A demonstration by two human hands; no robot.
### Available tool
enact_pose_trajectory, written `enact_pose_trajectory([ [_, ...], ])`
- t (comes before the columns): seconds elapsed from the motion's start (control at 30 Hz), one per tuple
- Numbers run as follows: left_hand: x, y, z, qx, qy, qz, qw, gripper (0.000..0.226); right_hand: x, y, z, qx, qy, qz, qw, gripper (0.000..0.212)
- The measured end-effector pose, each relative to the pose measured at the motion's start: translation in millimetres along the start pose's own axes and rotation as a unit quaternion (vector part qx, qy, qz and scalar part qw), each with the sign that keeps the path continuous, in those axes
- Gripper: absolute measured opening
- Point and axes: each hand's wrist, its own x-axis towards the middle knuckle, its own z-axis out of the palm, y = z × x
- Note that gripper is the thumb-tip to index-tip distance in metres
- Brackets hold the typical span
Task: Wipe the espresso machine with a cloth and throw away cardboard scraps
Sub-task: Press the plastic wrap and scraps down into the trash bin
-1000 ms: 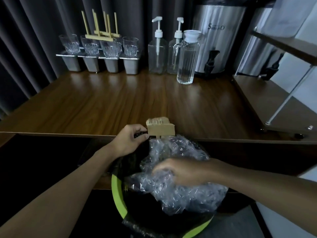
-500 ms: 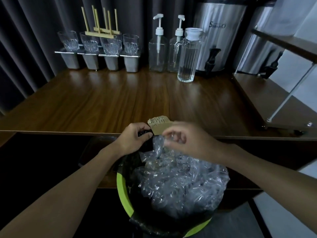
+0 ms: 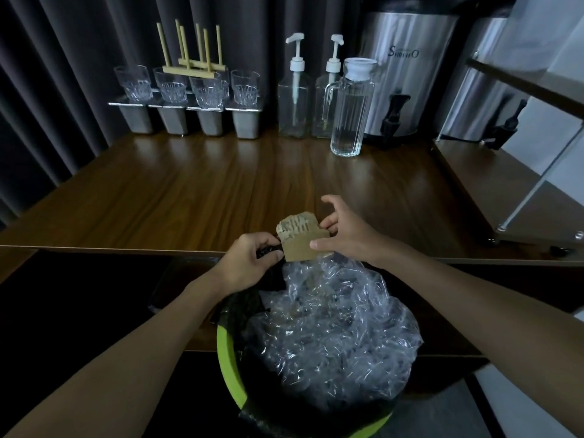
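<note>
Cardboard scrap [image 3: 300, 246] pinched between left hand [image 3: 249, 263] and right hand [image 3: 349, 235].

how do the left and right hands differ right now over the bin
The left hand is curled tight round the black liner edge; the right hand pinches the cardboard between thumb and fingers. The left hand's fingers are all tucked in; the right hand's upper fingers are spread and lifted. Both are bare and held above the bin, at the table edge.
</note>
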Motion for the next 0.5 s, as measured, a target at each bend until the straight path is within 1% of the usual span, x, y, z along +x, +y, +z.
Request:
enact_pose_trajectory([
  [0.07,0,0,1,0.005,0.006,-0.001,1.0,0.012,-2,-1,-1,0.046,0.008,-0.003,0.999,0.086],
  [0.13,0,-1,1,0.007,0.01,-0.005,1.0,0.011,-8,-3,-5,0.082,0.008,-0.023,0.996,0.065],
  [0.2,1,-2,0,0.001,0.008,-0.014,1.0,0.008,-17,-4,-10,0.124,-0.027,-0.041,0.991,0.039],
  [0.27,0,-3,0,-0.001,0.005,-0.009,1.0,0.01,-28,-4,-14,0.133,-0.075,-0.05,0.987,0.023],
  [0.33,1,-5,1,-0.009,0.0,-0.006,1.0,0.013,-38,-1,-15,0.102,-0.124,-0.058,0.985,0.016],
  [0.43,2,-7,2,-0.052,-0.009,-0.026,0.998,0.012,-48,3,-7,-0.034,-0.179,-0.092,0.979,0.008],
  [0.47,2,-7,3,-0.055,-0.006,-0.028,0.998,0.012,-52,3,-2,-0.081,-0.2,-0.103,0.971,0.012],
  [0.5,2,-6,3,-0.056,-0.004,-0.027,0.998,0.013,-56,0,2,-0.122,-0.218,-0.115,0.961,0.027],
])
